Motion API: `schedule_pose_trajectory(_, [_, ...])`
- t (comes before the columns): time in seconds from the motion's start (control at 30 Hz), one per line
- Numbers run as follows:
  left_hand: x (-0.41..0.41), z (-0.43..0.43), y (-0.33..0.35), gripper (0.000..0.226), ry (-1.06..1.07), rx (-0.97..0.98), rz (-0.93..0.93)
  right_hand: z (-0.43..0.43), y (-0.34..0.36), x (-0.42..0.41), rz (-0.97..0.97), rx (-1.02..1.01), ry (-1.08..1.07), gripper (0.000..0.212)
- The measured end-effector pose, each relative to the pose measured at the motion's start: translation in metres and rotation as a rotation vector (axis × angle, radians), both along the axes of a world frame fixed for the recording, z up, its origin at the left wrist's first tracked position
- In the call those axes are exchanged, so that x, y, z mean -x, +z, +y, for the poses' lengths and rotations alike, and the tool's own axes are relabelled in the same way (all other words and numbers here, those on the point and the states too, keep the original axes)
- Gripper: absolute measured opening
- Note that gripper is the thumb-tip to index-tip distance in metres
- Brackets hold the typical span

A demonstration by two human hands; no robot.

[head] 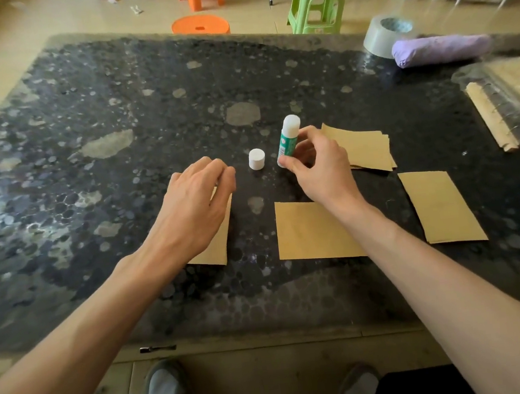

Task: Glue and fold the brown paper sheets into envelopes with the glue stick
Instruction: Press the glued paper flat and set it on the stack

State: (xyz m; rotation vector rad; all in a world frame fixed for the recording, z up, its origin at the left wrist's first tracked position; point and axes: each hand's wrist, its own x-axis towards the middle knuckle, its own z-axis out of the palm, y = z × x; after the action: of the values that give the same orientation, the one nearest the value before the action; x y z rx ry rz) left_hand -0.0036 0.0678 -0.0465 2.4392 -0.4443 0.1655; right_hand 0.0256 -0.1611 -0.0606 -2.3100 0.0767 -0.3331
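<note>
My right hand grips the green-and-white glue stick, which stands upright on the dark table with its white glue end bare. Its white cap stands alone just left of it. My left hand hovers with loosely curled fingers over a brown sheet and holds nothing. A second brown sheet lies under my right wrist. A third sheet lies further right. A stack of brown sheets sits behind my right hand.
A grey tape roll and a purple rolled bundle lie at the back right. A clear plastic bag with wooden sticks sits at the right edge. Orange and green stools stand beyond the table.
</note>
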Motion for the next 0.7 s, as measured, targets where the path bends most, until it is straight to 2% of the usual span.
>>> schedule_pose_trajectory(0.1, [0.000,0.006,0.003,0.022,-0.008,0.044,-0.018,0.000,0.003,0.001,0.032,-0.013,-0.013,0.034])
schedule_pose_trajectory(0.17, [0.001,0.012,0.004,0.013,-0.010,0.048,-0.040,-0.002,0.005,0.008,0.036,-0.022,-0.049,0.046])
schedule_pose_trajectory(0.27, [0.001,0.020,0.005,0.014,0.029,0.073,-0.029,0.004,0.010,0.032,-0.060,0.017,-0.095,0.050])
schedule_pose_trajectory(0.4, [0.001,0.030,0.005,0.017,0.078,0.088,-0.020,0.036,0.013,0.072,-0.076,0.044,0.158,0.043])
schedule_pose_trajectory(0.53, [0.001,0.037,0.009,0.019,0.109,0.109,-0.040,0.073,0.005,0.089,0.005,0.076,0.392,0.057])
schedule_pose_trajectory(0.7, [0.002,0.047,0.015,0.020,0.150,0.126,-0.047,0.096,-0.008,0.094,-0.016,0.373,0.440,0.076])
